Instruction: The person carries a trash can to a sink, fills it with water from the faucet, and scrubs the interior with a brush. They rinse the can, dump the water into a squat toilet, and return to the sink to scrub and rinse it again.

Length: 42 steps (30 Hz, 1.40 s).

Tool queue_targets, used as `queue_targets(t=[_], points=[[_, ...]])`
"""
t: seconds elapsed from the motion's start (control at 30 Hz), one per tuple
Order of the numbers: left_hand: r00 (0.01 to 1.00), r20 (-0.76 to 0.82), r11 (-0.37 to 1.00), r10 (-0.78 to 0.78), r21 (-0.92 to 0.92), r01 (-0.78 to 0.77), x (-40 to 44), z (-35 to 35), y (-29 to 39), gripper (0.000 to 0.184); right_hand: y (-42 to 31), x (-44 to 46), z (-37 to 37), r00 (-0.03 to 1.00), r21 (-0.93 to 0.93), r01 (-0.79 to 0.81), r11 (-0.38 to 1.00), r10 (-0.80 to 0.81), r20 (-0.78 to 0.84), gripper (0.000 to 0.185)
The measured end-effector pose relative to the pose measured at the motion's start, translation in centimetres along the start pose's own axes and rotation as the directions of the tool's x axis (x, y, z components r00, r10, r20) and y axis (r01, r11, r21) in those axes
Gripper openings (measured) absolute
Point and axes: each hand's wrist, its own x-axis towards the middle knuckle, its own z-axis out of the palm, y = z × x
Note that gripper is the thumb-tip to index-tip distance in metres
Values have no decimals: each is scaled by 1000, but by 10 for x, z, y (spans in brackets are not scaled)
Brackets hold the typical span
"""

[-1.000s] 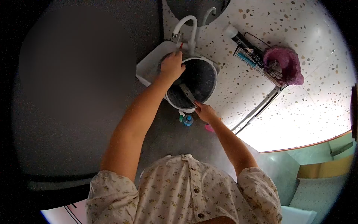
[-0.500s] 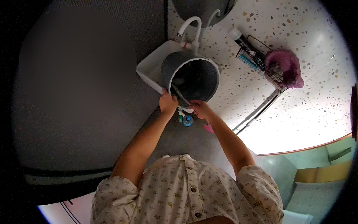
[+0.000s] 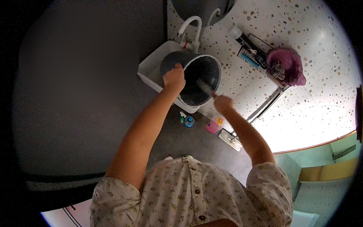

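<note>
Over the right half of the sink [image 3: 151,65], reaching past its near edge, the bucket [image 3: 177,60] lies on its side with its mouth toward you. Your left hand [image 3: 174,79] is against the bucket's left side, by the rim; its fingers are partly hidden, so you cannot tell whether they pinch the rim or only press on it. Your right hand [image 3: 223,103] is closed, its fingers wrapped around the handle of a tool [image 3: 205,87] that slants into the bucket's mouth; the tool's far end is blurred. At the sink's far edge stands the white tap [image 3: 198,32], its spout arching to the left. Below the sink's near corner, a green spray bottle [image 3: 182,118] and a blue bottle [image 3: 189,121] stand side by side on the floor [image 3: 166,138]. A pink pack [image 3: 214,125] sits to their right, just beside the flat mop head [image 3: 229,140].
</note>
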Motion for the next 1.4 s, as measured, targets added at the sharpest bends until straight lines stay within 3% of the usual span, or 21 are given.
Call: queue_targets(t=[0.07, 0.13, 0.17, 0.27, 0.33, 0.4, 0.43, 0.53, 0.67, 0.73, 0.8, 0.83, 0.87, 0.93, 0.97, 1.07, 1.13, 1.2, 1.23, 1.33, 1.4], points=[[998, 50, 999, -37, 28, 36, 0, -9, 6, 35, -32, -2, 14, 987, 384, 159, 910, -148, -56, 36], [1000, 30, 999, -2, 39, 1, 3, -11, 5, 35, -63, 18, 27, 979, 881, 171, 442, -179, -100, 31], [999, 10, 998, 35, 49, -35, 5, -12, 4, 36, -69, 18, 26, 980, 883, 164, 439, -174, -96, 31], [998, 55, 994, 17, 110, -23, 12, -23, 3, 34, -71, -2, -17, 925, 931, -361, 46, -109, 364, 30], [999, 49, 994, 7, 113, -13, 18, -15, -6, 34, -42, -4, 13, 982, 878, 148, 455, -170, -78, 34], [996, 88, 992, 0, 125, -11, 18, -12, -11, 35, 2, -2, -1, 986, 392, 57, 918, -114, 125, 37], [996, 84, 992, 2, 123, -12, 19, -11, -7, 35, 18, -3, -17, 998, 216, 17, 976, -30, 54, 35], [991, 131, 986, 16, 165, -38, 15, -4, 7, 37, 40, 5, -51, 982, -77, -88, 993, 74, -173, 36], [980, 198, 997, -1, 79, -15, 24, -7, 11, 37, 23, 21, -41, 993, -130, -88, 988, 77, -88, 41], [980, 199, 995, -4, 95, -16, 29, -12, 11, 41, 5, 27, -15, 995, -11, -9, 1000, 10, 97, 44], [981, 195, 997, -14, 78, -2, 29, -14, 11, 40, -21, 27, 17, 990, 333, 87, 939, -119, 77, 35], [981, 192, 997, -16, 79, 1, 31, -13, 9, 40, -39, 27, 24, 994, 662, 70, 747, -111, 20, 34], [983, 183, 997, -6, 79, -9, 34, -11, 9, 40, -47, 29, 28, 993, 661, 72, 746, -113, 19, 34], [984, 177, 997, 4, 80, -18, 36, -9, 6, 40, -64, 17, -5, 907, 914, -383, 133, -136, 400, 32], [985, 173, 999, 10, 50, -19, 38, -11, 4, 39, -62, 19, -1, 906, 914, -383, 133, -138, 399, 32], [982, 185, 998, 23, 58, -34, 36, -21, 4, 38, -35, 30, 21, 973, 783, -42, 621, -153, 174, 33], [979, 199, 995, 34, 90, -52, 37, -23, 4, 37, -7, 22, -21, 990, 253, 35, 967, -69, 126, 37], [980, 191, 996, 60, 59, -73, 40, -19, 1, 37, 15, 36, -33, 991, -142, -44, 989, 25, -132, 42], [980, 188, 996, 59, 61, -72, 40, -21, 2, 37, 25, 47, -36, 964, -172, -2, 985, -44, -262, 45], [967, 251, 993, 40, 97, -66, 42, -24, 4, 38, 25, 70, -27, 965, -197, 45, 979, -93, -244, 42], [955, 294, 998, 40, 43, -55, 43, -25, 4, 38, -8, 62, -33, 997, -116, 25, 993, -17, 69, 42]])
